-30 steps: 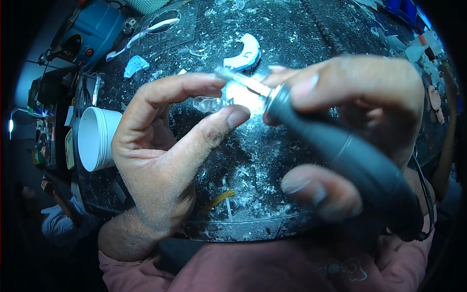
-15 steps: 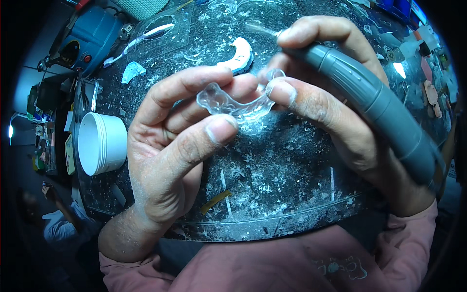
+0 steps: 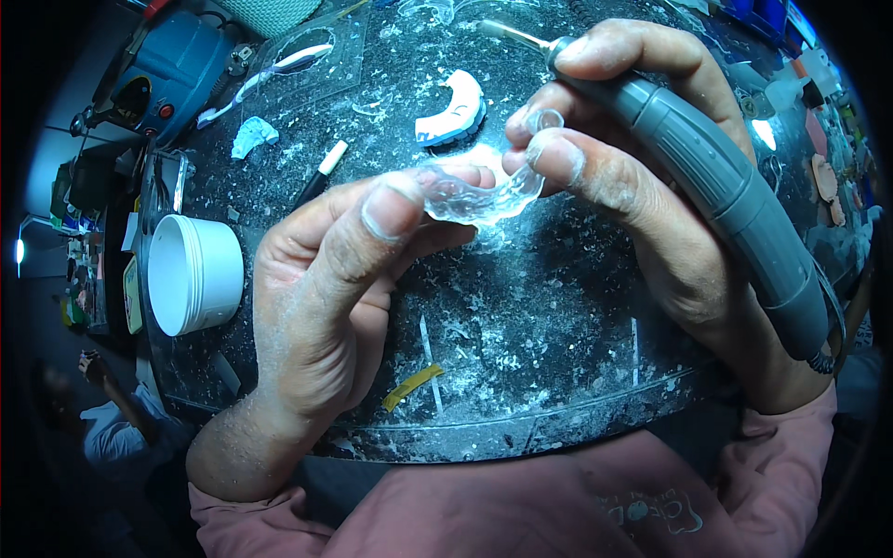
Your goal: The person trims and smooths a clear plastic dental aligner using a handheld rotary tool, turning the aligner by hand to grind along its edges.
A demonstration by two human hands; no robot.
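Observation:
A clear, arch-shaped dental aligner (image 3: 488,203) is stretched between my two hands over the middle of the table. Its left end is pinched between the thumb and fingers of my left hand (image 3: 326,279). My right hand (image 3: 642,191) pinches the other end with thumb and fingertips. That same hand also grips a grey rotary handpiece (image 3: 712,186), whose thin bur (image 3: 516,34) points to the upper left, apart from the aligner. Just beyond the aligner lies a white and blue dental arch model (image 3: 453,110).
On the dusty black table (image 3: 539,372) are a white tub (image 3: 196,276), a toothbrush (image 3: 270,76), a blue lump (image 3: 253,137), a dark pen-like tool (image 3: 321,172) and a yellowish strip (image 3: 412,387). A blue machine (image 3: 177,74) stands far left; another person (image 3: 126,423) is at lower left.
My left thumb has closed onto the aligner's left end, and the aligner has tilted and shifted slightly right. The right hand and handpiece have moved slightly. The pen-like tool has come into view.

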